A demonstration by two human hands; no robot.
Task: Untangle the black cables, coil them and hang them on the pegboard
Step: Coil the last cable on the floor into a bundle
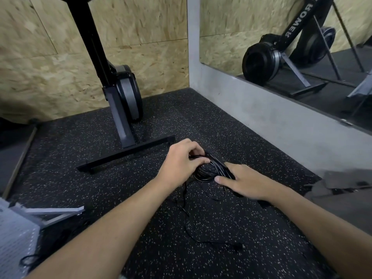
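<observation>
A thin black cable coil (209,170), gripped by left hand (180,160) and right hand (248,182); its loose trailing tail (186,216) may snag, pulling loops apart.

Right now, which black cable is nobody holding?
The small loop of cable lower left by the white pegboard; the other, a coiled bundle, is held by left hand and right hand.

cable coil (211,170) on floor (80,158), right of rower (120,93).
</observation>
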